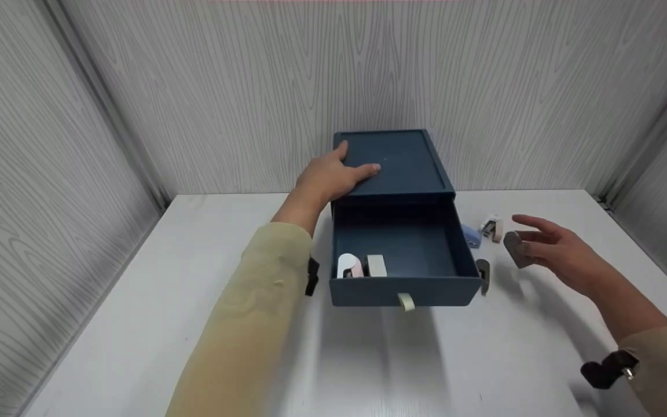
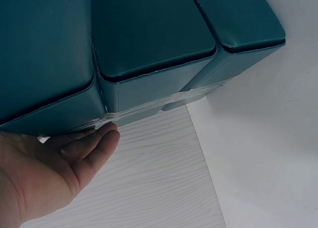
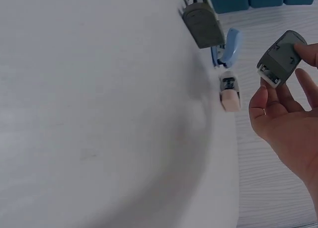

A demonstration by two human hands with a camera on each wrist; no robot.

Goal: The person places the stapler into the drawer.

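Two hands: left hand point(image 1: 330, 174) flat atop blue box point(image 1: 403, 168), right hand point(image 1: 553, 252) pinching grey stapler point(image 1: 516, 249).

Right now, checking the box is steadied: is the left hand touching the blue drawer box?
Touching: the head view shows the left hand resting flat on the blue drawer box.

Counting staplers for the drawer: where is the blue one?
In the head view the blue stapler lies on the table right of the open drawer, beside the pink stapler.
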